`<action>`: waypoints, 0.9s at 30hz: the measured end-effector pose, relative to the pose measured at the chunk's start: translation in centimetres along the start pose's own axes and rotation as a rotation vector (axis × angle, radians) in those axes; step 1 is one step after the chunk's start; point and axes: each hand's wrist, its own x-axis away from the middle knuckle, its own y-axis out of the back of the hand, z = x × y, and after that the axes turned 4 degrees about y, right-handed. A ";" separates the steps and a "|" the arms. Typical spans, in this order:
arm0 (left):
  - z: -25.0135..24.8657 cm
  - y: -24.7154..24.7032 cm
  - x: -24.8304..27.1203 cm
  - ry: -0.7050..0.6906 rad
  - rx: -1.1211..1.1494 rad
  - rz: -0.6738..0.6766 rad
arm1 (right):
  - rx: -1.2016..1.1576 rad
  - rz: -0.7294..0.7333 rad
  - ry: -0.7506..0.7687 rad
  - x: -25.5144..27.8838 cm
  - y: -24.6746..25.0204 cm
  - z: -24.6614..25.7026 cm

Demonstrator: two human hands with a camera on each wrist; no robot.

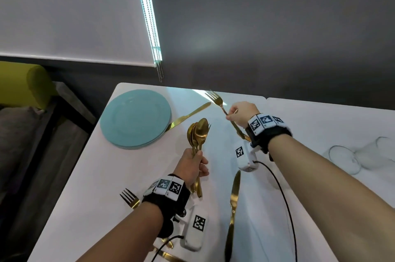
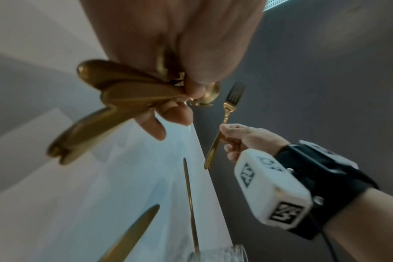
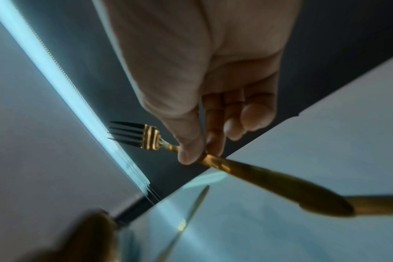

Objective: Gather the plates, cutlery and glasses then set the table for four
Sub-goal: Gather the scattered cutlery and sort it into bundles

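Note:
My left hand [image 1: 193, 164] grips a bundle of gold spoons [image 1: 198, 131] upright over the middle of the white table [image 1: 89, 176]; their handles [image 2: 96, 122] stick out below my fist. My right hand [image 1: 239, 113] pinches a gold fork [image 1: 218, 100] by its stem, tines pointing toward the far table edge, held above the surface [image 3: 149, 137]. A stack of teal plates [image 1: 135, 118] lies at the far left. A gold knife [image 1: 190, 115] lies to the right of the plates. Another knife [image 1: 233, 208] and a fork [image 1: 129, 197] lie near me.
Clear glasses [image 1: 361, 156] lie at the right side of the table. A grey wall and a window blind with a bead chain [image 1: 159, 71] stand behind the table. A yellow-green chair back [image 1: 32, 82] is at the far left.

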 end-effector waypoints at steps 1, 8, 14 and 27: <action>0.1 -0.4 0.3 0.004 0.011 0.013 | -0.118 0.006 -0.020 1.2 0.5 -0.4; 0.6 -3.5 2.8 -0.017 0.008 0.099 | -0.641 0.192 -0.090 10.8 -0.5 -2.6; 1.7 -6.4 5.4 -0.006 -0.054 0.128 | -0.677 0.270 -0.132 14.6 -3.3 -5.2; 7.5 -11.6 9.8 -0.004 -0.030 0.064 | -0.537 0.334 -0.079 20.3 -3.9 -8.9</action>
